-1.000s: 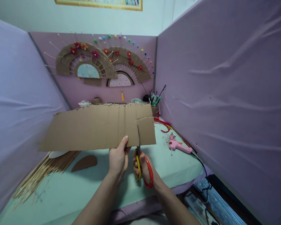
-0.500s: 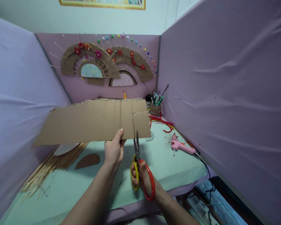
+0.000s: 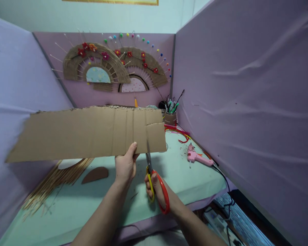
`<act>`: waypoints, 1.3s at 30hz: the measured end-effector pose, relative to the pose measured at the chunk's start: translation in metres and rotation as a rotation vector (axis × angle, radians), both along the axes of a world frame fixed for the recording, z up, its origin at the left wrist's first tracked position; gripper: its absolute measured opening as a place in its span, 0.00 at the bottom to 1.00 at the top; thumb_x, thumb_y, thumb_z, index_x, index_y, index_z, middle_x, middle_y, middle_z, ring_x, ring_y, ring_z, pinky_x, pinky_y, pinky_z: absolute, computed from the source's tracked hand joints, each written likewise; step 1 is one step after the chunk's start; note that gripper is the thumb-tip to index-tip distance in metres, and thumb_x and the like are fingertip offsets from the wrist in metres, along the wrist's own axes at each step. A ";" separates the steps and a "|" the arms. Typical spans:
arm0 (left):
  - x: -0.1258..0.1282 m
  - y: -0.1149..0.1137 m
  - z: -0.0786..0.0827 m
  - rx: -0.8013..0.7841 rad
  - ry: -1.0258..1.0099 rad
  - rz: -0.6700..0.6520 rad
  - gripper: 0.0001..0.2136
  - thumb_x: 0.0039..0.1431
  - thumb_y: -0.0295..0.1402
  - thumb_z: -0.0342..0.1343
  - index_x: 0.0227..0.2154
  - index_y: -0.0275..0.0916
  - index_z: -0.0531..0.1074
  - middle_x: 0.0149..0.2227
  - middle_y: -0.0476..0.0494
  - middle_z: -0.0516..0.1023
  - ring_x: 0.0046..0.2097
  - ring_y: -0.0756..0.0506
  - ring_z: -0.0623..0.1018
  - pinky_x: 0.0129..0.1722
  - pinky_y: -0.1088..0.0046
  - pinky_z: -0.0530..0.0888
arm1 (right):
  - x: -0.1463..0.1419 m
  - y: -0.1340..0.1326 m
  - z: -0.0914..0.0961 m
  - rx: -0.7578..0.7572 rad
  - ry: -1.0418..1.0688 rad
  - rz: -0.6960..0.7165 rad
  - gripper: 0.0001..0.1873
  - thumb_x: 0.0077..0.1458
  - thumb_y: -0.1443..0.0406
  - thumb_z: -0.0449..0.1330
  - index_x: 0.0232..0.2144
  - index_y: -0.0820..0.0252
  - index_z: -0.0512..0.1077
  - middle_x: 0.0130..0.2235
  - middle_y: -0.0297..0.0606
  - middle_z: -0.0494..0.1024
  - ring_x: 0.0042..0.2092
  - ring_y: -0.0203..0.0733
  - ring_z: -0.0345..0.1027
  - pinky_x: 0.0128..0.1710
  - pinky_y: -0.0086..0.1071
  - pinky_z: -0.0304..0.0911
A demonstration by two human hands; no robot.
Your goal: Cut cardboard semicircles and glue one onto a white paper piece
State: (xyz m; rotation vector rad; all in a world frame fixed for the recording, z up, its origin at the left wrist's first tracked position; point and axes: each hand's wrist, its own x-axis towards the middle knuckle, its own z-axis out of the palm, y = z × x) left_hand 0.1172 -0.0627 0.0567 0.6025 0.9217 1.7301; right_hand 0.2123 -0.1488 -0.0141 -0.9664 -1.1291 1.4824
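Observation:
A long piece of cardboard (image 3: 92, 133) with a torn upper edge is held up above the table. My left hand (image 3: 125, 166) pinches its lower edge, thumb on the near face and the other fingers behind it. My right hand (image 3: 157, 189) grips scissors (image 3: 165, 198) with one red and one yellow handle. The scissor blades point upward at the cardboard's lower edge, close to its right end, with one blade in front of the board. Above the blades, a slit and a crease mark the board's right part.
A pink glue gun (image 3: 199, 158) with a black cord lies on the table's right. Bamboo sticks (image 3: 59, 177) and a brown half-disc (image 3: 95, 175) lie left. Behind stand a pen holder (image 3: 170, 118) and decorated cardboard fans (image 3: 97, 65). Fabric-covered panels (image 3: 246, 95) flank the table.
The scissor blades have come closer together and moved slightly upward on the cardboard. The cardboard's left end has swung further left. My left hand keeps its hold.

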 end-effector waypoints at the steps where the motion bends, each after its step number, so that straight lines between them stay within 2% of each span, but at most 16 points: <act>1: -0.001 -0.001 0.001 -0.004 0.007 0.001 0.17 0.33 0.30 0.73 0.28 0.33 0.76 0.33 0.45 0.81 0.34 0.49 0.79 0.27 0.79 0.72 | 0.002 0.000 0.002 0.000 0.000 0.005 0.43 0.42 0.27 0.45 0.34 0.59 0.63 0.26 0.27 0.61 0.23 0.29 0.53 0.24 0.26 0.52; 5: -0.003 -0.004 0.006 0.007 -0.018 -0.034 0.15 0.34 0.29 0.73 0.27 0.33 0.75 0.32 0.45 0.81 0.33 0.49 0.79 0.29 0.78 0.74 | 0.006 -0.002 0.008 -0.017 0.102 0.052 0.46 0.36 0.26 0.48 0.35 0.60 0.64 0.28 0.28 0.60 0.25 0.29 0.55 0.25 0.27 0.54; 8: -0.004 -0.005 0.011 0.019 -0.067 -0.057 0.15 0.35 0.26 0.72 0.28 0.33 0.76 0.31 0.46 0.81 0.32 0.50 0.80 0.31 0.78 0.76 | 0.007 0.000 -0.002 -0.018 0.227 0.123 0.45 0.37 0.26 0.49 0.35 0.60 0.65 0.29 0.29 0.61 0.25 0.29 0.55 0.26 0.28 0.55; 12: -0.006 -0.008 0.014 -0.003 -0.101 -0.071 0.14 0.37 0.24 0.71 0.29 0.31 0.77 0.30 0.46 0.82 0.32 0.51 0.80 0.32 0.78 0.77 | 0.008 0.004 -0.018 0.003 0.347 0.235 0.45 0.40 0.27 0.46 0.36 0.60 0.67 0.30 0.30 0.61 0.25 0.30 0.56 0.27 0.28 0.56; 18: -0.009 -0.010 0.016 -0.002 -0.112 -0.078 0.14 0.35 0.24 0.72 0.29 0.31 0.77 0.30 0.46 0.82 0.32 0.50 0.80 0.35 0.76 0.78 | 0.009 0.004 -0.019 0.017 0.333 0.222 0.46 0.39 0.27 0.46 0.37 0.60 0.67 0.31 0.31 0.61 0.26 0.30 0.55 0.26 0.28 0.55; 24: -0.011 -0.009 0.016 -0.020 -0.109 -0.088 0.14 0.34 0.25 0.73 0.26 0.31 0.76 0.27 0.47 0.81 0.30 0.51 0.79 0.31 0.78 0.77 | 0.009 0.004 -0.021 0.026 0.366 0.258 0.48 0.39 0.26 0.43 0.38 0.61 0.68 0.31 0.32 0.62 0.26 0.31 0.57 0.26 0.29 0.56; 31: -0.016 -0.010 0.018 0.003 -0.091 -0.117 0.17 0.32 0.27 0.74 0.29 0.33 0.77 0.28 0.48 0.81 0.30 0.51 0.79 0.30 0.79 0.77 | 0.014 0.000 -0.005 0.022 0.298 0.249 0.46 0.40 0.27 0.45 0.36 0.60 0.67 0.30 0.32 0.62 0.26 0.31 0.55 0.27 0.29 0.55; 34: -0.013 -0.012 0.016 0.016 -0.052 -0.094 0.18 0.32 0.28 0.74 0.30 0.34 0.77 0.30 0.48 0.81 0.31 0.51 0.79 0.30 0.79 0.76 | 0.013 -0.003 0.005 0.011 0.248 0.199 0.45 0.42 0.27 0.46 0.37 0.61 0.67 0.31 0.32 0.62 0.28 0.32 0.57 0.30 0.30 0.56; 39: -0.005 -0.017 0.011 -0.022 0.013 -0.029 0.16 0.32 0.30 0.74 0.26 0.32 0.76 0.29 0.47 0.80 0.30 0.50 0.79 0.28 0.78 0.75 | 0.004 -0.009 0.018 -0.021 0.206 0.082 0.42 0.43 0.29 0.49 0.38 0.60 0.67 0.33 0.34 0.64 0.31 0.34 0.61 0.34 0.33 0.60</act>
